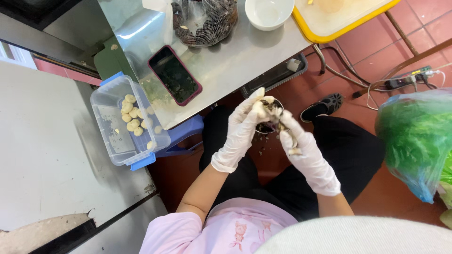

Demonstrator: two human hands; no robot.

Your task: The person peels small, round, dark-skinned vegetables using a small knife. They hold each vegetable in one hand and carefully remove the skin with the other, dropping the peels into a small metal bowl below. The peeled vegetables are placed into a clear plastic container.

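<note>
Far left: clear plastic tub (113, 136) with a blue lid beneath it, holding a loose cluster of pale peeled pieces (133, 115). It sits well apart from the hands.

Right of the tub, on the steel table (235, 61): a phone in a dark red case (174, 75), screen up. Beyond it, a mesh bag of dark round roots (205, 19), then a white bowl (269, 11) and a yellow-rimmed tray (329, 26).

Centre, over the lap: left hand (242, 129), gloved white, fingers curled around a dark muddy root (269, 115), thumb pressed on top. Right hand (301, 150), also gloved, closes on the same root from the right; whether it pinches a blade I cannot tell.

Judgement: peeling goes best in thin strips, turning the root with the left hand, scraps dropping clear of the tub.

Far right: blue-green plastic bag of leafy greens (416, 136) on the red tile floor.
</note>
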